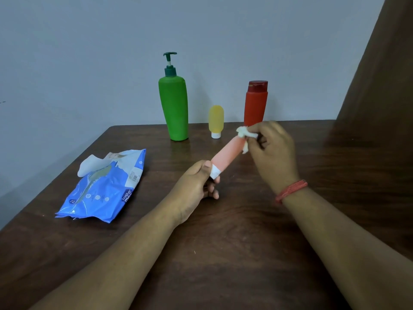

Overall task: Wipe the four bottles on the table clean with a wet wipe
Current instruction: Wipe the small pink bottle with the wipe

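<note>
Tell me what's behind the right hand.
Behind the right hand stands the red bottle, upright near the table's far edge. The hand and wet wipe cover its base.

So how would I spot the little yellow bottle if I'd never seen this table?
Look at the far edge of the wooden table, by the wall. Between the tall green pump bottle and the red bottle stands the yellow bottle: shortest, translucent, resting upside down on its white cap.

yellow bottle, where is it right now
In the head view the small yellow bottle stands cap-down near the table's far edge, between the green pump bottle and the red bottle.
</note>
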